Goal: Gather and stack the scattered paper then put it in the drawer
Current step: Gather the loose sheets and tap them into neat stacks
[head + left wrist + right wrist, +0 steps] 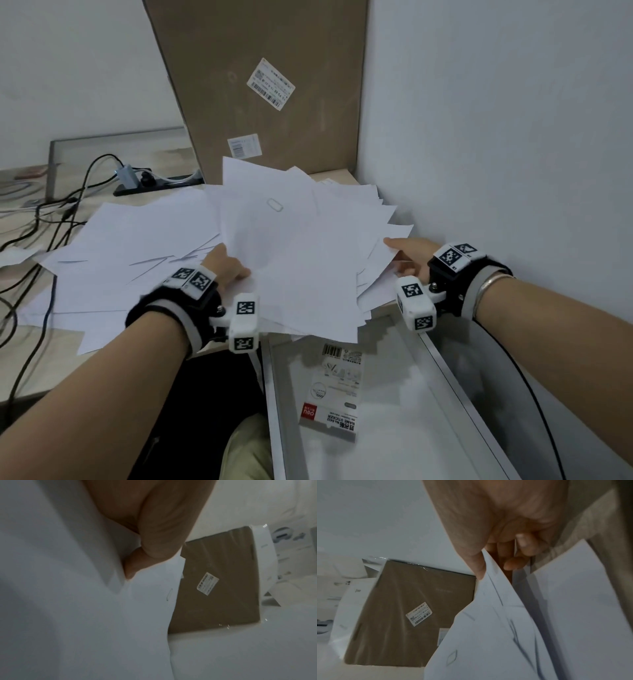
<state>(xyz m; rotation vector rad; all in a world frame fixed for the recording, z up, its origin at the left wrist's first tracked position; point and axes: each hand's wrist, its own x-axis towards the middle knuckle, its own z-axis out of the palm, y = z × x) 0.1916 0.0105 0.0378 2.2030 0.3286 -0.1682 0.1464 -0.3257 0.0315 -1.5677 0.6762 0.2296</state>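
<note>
Head view, centre of frame: a loose, fanned bundle of white paper sheets (294, 246) held between both hands, corners pointing every way, not yet squared.

Left hand (227, 269) grips the bundle's lower-left edge; the left wrist view shows the thumb (159, 536) pressed down on top of the sheets, with the other fingers mostly hidden under paper.

Right hand (409, 258) pinches the right edge; the right wrist view shows the thumb (471, 555) above and curled fingers (513, 563) beneath several sheets.

More scattered sheets (137, 240) lie flat on the desk (30, 359) at left centre, partly under the held bundle, reaching toward the cables (51, 219) at the left edge.

A paper clip (274, 205) rests on the top sheet, toward the upper middle.

Open drawer (442, 356) sits at lower right, directly below the bundle's near edge. A name sticker pack (337, 394) lies inside it.

Cardboard box (267, 78) leans against the wall behind.

Key relation: the loose sheets lie left of the hands, so the left hand is nearer to them; the drawer lies below and right, nearer the right hand. Its long axis runs away from the desk edge toward the bottom of the frame.

Judgement: gathering is incomplete; squaring comes before the drawer.
</note>
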